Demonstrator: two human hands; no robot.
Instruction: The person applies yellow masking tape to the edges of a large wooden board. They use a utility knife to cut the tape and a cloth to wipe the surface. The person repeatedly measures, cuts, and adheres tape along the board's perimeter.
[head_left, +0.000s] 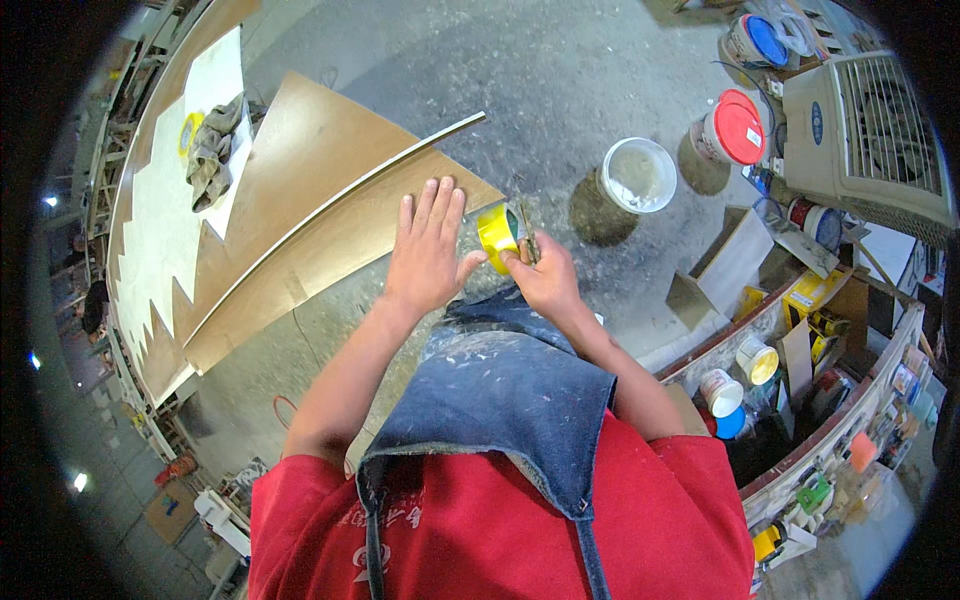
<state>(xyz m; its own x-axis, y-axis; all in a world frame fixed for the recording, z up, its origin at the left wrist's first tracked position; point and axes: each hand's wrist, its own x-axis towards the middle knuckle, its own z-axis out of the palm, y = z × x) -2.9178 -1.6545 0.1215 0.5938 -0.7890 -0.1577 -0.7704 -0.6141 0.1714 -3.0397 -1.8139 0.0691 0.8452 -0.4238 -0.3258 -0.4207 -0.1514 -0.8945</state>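
Note:
My left hand (431,245) lies flat with fingers stretched out on a brown wooden panel (330,150), near its front edge. In my right hand (545,278) is a roll of yellow tape (495,232), gripped at its lower edge beside the panel's right corner. A small metal tool (531,235) also pokes up from the right hand's fingers; its kind is hard to make out. Along the panel, beyond my left hand, runs a long thin strip (340,203) with a pale edge.
White jagged-edged sheets (160,245) lie on the panel's left, with a grey rag (212,155) and another yellow tape roll (190,134). Buckets, one white (637,176) and one red-lidded (735,128), stand on the floor near an air cooler (865,140). A cluttered shelf (800,400) curves along the right.

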